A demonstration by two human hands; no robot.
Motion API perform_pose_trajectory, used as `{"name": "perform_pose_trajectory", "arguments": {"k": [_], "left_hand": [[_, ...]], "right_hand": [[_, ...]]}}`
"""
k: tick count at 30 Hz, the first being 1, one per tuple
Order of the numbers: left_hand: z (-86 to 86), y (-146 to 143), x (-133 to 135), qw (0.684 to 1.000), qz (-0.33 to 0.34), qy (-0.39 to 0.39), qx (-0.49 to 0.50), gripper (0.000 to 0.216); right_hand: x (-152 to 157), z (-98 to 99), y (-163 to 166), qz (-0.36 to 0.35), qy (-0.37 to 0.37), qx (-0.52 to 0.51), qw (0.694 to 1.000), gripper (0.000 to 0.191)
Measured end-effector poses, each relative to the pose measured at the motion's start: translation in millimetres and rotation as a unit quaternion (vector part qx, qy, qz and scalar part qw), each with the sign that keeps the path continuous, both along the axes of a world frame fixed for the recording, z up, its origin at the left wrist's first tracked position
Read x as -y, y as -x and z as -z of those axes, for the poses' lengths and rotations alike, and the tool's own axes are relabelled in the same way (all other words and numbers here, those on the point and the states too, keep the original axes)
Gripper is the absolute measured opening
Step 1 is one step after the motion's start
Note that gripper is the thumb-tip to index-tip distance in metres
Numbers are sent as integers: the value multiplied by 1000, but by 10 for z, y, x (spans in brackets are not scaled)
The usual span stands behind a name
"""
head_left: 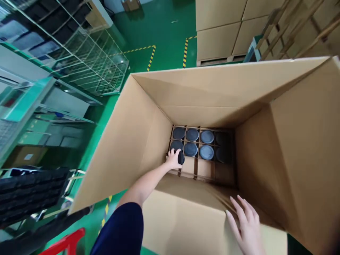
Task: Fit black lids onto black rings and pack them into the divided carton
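Green painted floor [159, 32] with yellow-and-black hazard striping [185, 53] runs across the upper middle of the frame; the workplace is a warehouse or packing area.

Nearest the camera, at lower right, the right hand [245, 226] lies flat on the near flap [186, 216] of a large open cardboard carton [305, 141], fingers spread, palm down on the board, gripping nothing. At lower centre a dark blue sleeve [122, 232] leads to the bare left forearm, which reaches down into the carton.

At the carton bottom, centre of frame, the left hand [173, 159] has its grip closed on a dark round item [181, 157], held on edge at the left end of the nearest row of a cardboard divider grid [196, 166]. Whether the item already touches the cell floor cannot be told. The other cells of that nearest row show bare board. The two rows beyond hold dark round items lying flat [192, 135], one per cell; the rightmost cells are in shadow and their contents are indistinct.

Left of the carton, at lower left, sit a black ribbed tray [26, 193] and a red frame [66, 242]. Further off, upper left, stands wire-mesh shelving [87, 53]. At upper right, beyond the carton, stacked closed cartons [220, 32] rest on a pallet beside wooden framing [292, 32].
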State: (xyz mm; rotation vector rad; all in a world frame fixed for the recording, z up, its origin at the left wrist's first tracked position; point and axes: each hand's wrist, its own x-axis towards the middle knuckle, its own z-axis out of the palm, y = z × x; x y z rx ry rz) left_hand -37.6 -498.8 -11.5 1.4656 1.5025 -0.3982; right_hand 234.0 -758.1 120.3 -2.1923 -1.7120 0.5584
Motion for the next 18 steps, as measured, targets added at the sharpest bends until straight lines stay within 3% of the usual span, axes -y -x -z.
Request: {"name": "perform_pose_trajectory", "arguments": {"k": [2, 4, 6, 9, 13, 16, 18], "left_hand": [[484, 168, 67, 999, 19, 38, -28, 114], [835, 270, 190, 996, 45, 57, -48, 116], [1083, 314, 304, 994, 69, 65, -59, 117], [1326, 306, 422, 990, 91, 70, -76, 117], [1411, 321, 493, 985, 97, 63, -126, 105], [1247, 334, 481, 979, 114, 65, -154, 94], [1088, 196, 469, 980, 118, 78, -140, 87]], "right_hand": [[43, 113, 8, -10, 1, 26, 1000, 49], [71, 160, 9, -12, 6, 46, 999, 49], [102, 178, 6, -13, 23, 65, 998, 49], [155, 181, 17, -11, 50, 79, 996, 48], [68, 175, 86, 37, 42, 43, 998, 42], [-137, 131, 158, 94, 31, 22, 995, 36], [-262, 13, 222, 124, 32, 5, 992, 35]]}}
